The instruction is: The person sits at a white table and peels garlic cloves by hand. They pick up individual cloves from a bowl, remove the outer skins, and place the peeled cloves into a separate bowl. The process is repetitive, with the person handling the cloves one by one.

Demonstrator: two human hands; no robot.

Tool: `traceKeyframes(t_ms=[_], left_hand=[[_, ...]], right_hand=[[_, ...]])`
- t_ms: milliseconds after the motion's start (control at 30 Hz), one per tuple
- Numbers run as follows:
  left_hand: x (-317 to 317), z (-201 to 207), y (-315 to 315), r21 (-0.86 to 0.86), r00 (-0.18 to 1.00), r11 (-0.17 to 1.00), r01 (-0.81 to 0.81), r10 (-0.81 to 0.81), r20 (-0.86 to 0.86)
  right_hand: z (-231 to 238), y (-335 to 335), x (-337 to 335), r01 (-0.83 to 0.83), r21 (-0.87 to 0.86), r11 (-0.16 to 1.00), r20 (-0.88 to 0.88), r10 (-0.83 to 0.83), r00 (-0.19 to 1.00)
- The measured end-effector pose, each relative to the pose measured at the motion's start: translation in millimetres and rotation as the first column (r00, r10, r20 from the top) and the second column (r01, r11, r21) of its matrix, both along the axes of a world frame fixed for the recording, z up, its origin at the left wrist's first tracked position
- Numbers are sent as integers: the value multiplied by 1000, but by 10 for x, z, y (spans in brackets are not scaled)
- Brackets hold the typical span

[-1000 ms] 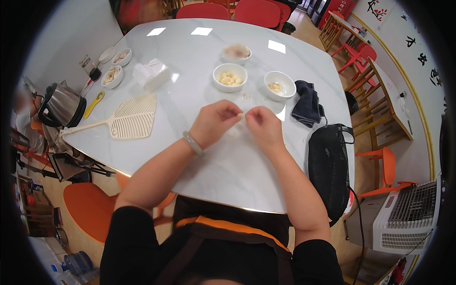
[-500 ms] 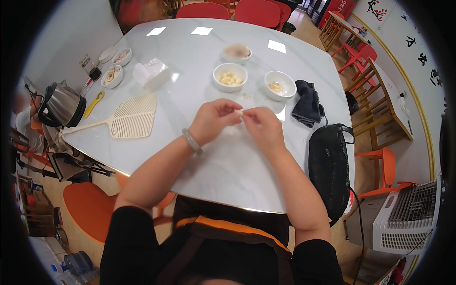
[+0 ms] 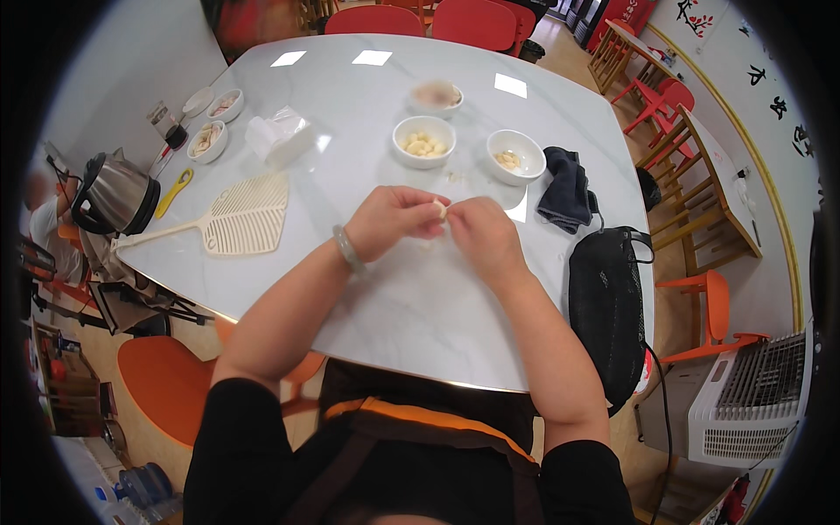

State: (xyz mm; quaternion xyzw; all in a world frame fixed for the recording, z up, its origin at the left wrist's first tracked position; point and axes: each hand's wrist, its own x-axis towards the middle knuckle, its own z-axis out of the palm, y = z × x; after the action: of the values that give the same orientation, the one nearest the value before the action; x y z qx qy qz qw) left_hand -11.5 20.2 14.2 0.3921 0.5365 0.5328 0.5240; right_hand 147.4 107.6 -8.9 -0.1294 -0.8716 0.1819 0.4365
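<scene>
Over the middle of the white table [image 3: 420, 324], my left hand [image 3: 394, 220] pinches a small pale garlic clove [image 3: 440, 208] between thumb and fingers. My right hand [image 3: 484, 238] meets it from the other side, its fingertips closed on the clove's right end. Just beyond my hands stands a white bowl [image 3: 398, 144] with several peeled cloves. To its right, another white bowl [image 3: 529, 177] holds a few pale pieces, partly against its side. Behind the first, a third bowl [image 3: 451, 112] is partly blurred. Small pale scraps [image 3: 455, 178] lie on the tabletop between my hands and the bowls.
At the left lie a cream fly swatter [image 3: 241, 219] and a yellow-handled peeler [image 3: 175, 192], near a steel kettle [image 3: 118, 192]. Small bowls [image 3: 207, 157] and a tissue pack [image 3: 278, 137] sit farther back. A dark cloth [image 3: 567, 192] and a black mesh bag [image 3: 608, 315] line the right side.
My left hand has turned slightly and shows more of the clove at its fingertips. My right fingers have curled in closer around it. The bowls have stayed put.
</scene>
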Motion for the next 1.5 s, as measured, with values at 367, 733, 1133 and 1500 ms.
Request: traceKeyframes(t_ms=[367,733,1133,1500], left_hand=[[34,6,7,-78,987,997,27,-15,159],[30,1,3,-61,984,998,11,0,180],[29,-23,4,-85,978,996,38,-20,205],[11,-36,9,-74,984,995,72,-59,166]], right_hand=[[43,-23,8,-21,-111,994,-24,18,1000],[43,-63,5,-2,-175,985,-39,-5,999],[66,-77,-5,62,-70,996,-31,-65,997],[22,-48,-4,113,14,993,-34,-113,993]])
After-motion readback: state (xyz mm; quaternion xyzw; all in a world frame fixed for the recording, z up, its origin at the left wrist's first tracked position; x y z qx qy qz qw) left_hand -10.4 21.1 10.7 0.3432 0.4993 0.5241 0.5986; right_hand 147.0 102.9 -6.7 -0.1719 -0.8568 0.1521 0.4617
